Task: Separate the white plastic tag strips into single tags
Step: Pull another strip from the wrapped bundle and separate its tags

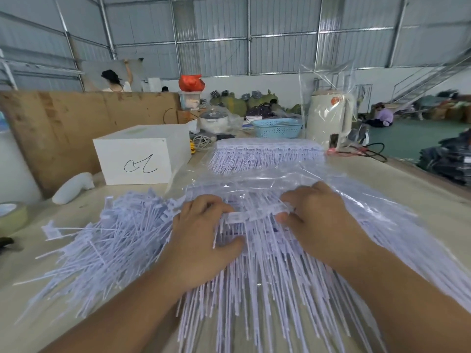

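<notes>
A white tag strip (257,214) with long thin tails hanging toward me lies across the middle of the table. My left hand (201,233) grips its left end, fingers curled over the header bar. My right hand (316,215) pinches the right end of the same strip. A loose heap of single tags (107,240) spreads to the left. More joined strips (267,154) lie stacked farther back on clear plastic.
A white box (137,159) with a black scribble stands at the back left, a white plastic bottle (74,187) beside it. A tape roll (12,216) sits at the left edge. A blue basket (277,127) and a bagged kettle (328,118) stand behind. Clear plastic wrap (369,197) lies right.
</notes>
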Available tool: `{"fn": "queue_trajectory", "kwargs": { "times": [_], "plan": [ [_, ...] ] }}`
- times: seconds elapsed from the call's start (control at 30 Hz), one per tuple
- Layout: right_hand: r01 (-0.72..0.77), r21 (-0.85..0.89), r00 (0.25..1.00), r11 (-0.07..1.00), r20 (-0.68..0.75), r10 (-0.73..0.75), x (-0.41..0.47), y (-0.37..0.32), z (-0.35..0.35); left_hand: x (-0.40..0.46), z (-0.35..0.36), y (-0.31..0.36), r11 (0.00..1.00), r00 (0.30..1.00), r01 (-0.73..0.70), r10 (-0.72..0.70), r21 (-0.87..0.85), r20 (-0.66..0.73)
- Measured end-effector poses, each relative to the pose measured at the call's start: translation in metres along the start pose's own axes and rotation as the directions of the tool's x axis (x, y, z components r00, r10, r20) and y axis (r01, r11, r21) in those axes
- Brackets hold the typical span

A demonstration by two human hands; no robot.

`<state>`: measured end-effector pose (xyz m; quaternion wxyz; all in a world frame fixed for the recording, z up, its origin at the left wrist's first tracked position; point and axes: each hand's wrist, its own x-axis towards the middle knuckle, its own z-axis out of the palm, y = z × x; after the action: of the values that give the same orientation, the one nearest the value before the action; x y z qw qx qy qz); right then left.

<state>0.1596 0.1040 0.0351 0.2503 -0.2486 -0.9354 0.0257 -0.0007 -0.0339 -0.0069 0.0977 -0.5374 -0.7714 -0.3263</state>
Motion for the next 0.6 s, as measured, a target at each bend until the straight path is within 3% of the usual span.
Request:
{"fn": "queue_trajectory", "kwargs": {
  "times": [0.17, 0.3, 0.4, 0.5, 0.6],
  "plan": [
    [0.175, 0.116, 0.929, 0.978, -0.35, -0.125, -0.004, -0.011, -0.013, 0.001, -0.006, 0.008, 0.992, 0.983, -0.021, -0.001, -0.122, -0.182],
    [0.263, 0.143, 0.897, 0.954, -0.4, -0.187, -0.01, -0.021, -0.022, 0.002, -0.011, 0.012, 0.982, 0.974, -0.042, -0.001, -0.186, -0.228],
    [0.252, 0.21, 0.888, 0.945, -0.437, -0.14, -0.011, -0.021, -0.027, 0.002, -0.017, 0.015, 0.968, 0.965, -0.066, 0.0, -0.241, -0.263],
    [0.306, 0.204, 0.86, 0.93, -0.478, -0.179, -0.014, -0.021, -0.035, 0.001, -0.02, 0.017, 0.946, 0.973, -0.034, -0.043, -0.323, -0.229],
    [0.412, 0.134, 0.789, 0.901, -0.547, -0.279, -0.017, -0.026, -0.041, -0.001, -0.02, 0.018, 0.874, 0.99, 0.073, -0.122, -0.48, -0.072]
  ]
}}
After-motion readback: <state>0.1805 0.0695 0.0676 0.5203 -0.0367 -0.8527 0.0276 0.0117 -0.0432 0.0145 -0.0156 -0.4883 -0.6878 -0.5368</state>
